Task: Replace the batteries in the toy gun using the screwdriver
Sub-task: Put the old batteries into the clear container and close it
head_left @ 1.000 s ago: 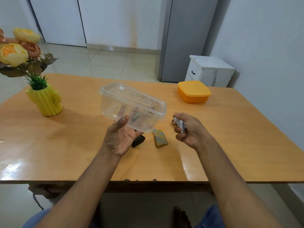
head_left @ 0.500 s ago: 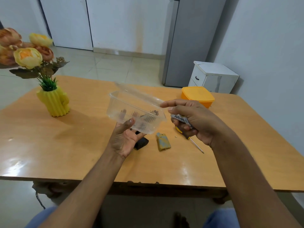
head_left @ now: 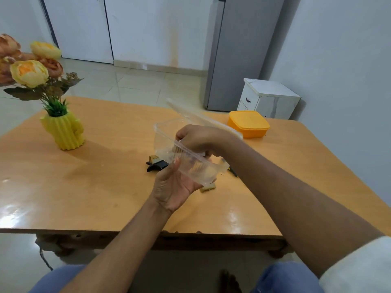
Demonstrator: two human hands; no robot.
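Left hand [head_left: 173, 188]: grip closed around clear container [head_left: 190, 163], held above counter [head_left: 105, 187].
Right hand [head_left: 198, 140]: inside container; grip cannot be told.
Toy gun [head_left: 156, 163]: beneath container.

Table [head_left: 88, 187] is showing an orange-tan wood tone with shiny glare patches. The ribbed cactus vase [head_left: 63, 132] is looking bright yellow, flowers [head_left: 29, 66] going yellow and rusty brown. Lidded box [head_left: 248, 123] is glowing orange, the plastic container [head_left: 190, 163] staying see-through.
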